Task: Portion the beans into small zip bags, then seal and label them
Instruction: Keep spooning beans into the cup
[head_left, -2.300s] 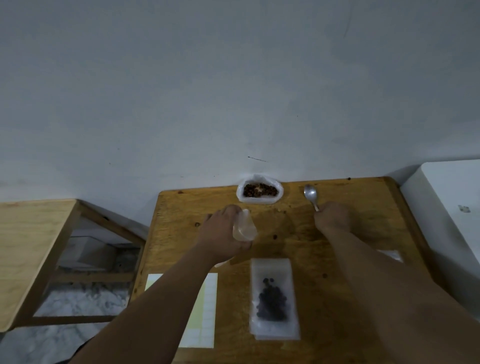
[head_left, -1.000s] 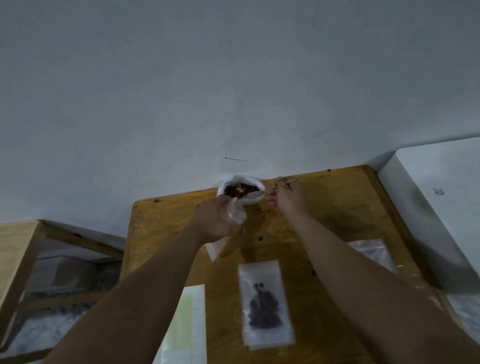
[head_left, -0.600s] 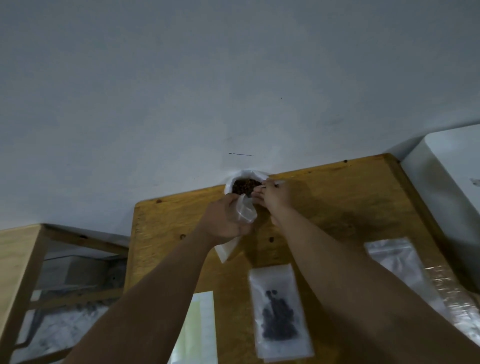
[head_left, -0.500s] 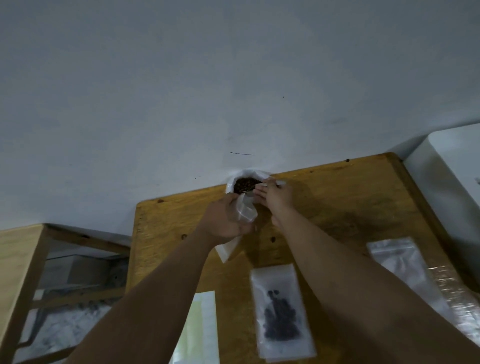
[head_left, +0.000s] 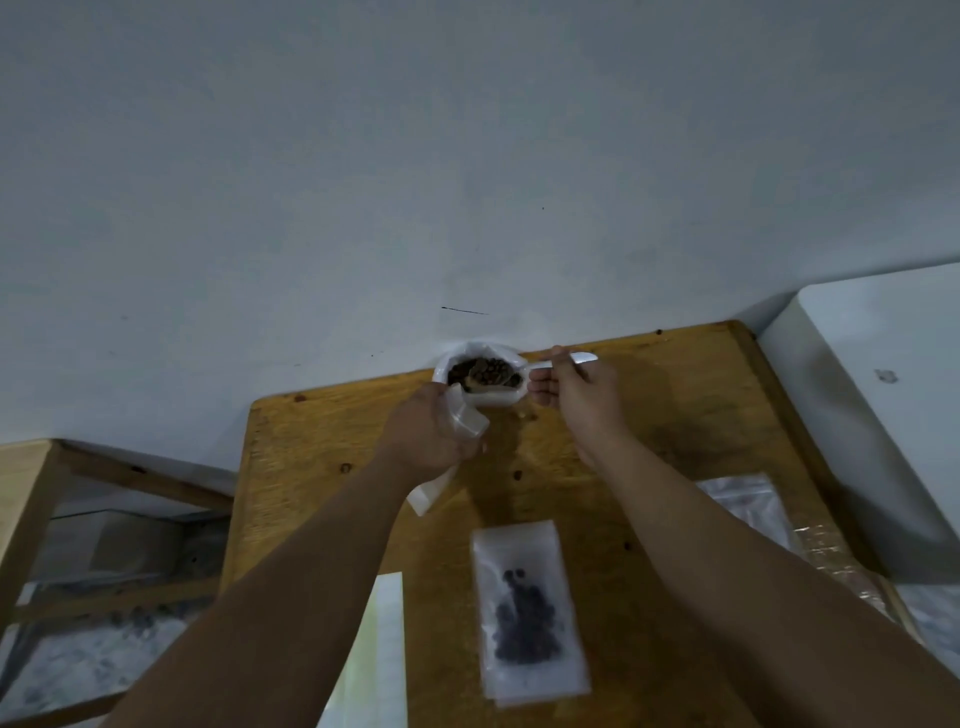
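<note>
Fingers of the right hand are pinched on the spoon handle; its bowl is dipped in the beans inside the white bean bag at the table's far edge by the wall. Spoon long axis runs left-right, handle pointing right, bowl pointing left toward the other hand. Left hand is clenched around an empty zip bag, mouth held up and open just beside the bean bag's near-left rim, tail hanging below the fist.

Key relation: the open mouth is judged down-left of the spoon bowl, very near; the right hand carries the load, the left only steadies. A short lift and swing left-and-nearer is likely needed, bowl tipped over the mouth. Spill risk is judged at the gap between the 2 bags; a stray bean is already seen on the wood near that gap.

1 filled zip bag lies flat, nearer, long axis near-far. Spare bags lie at right, a label sheet at left. Sealing and labelling are not yet done for the held bag.
</note>
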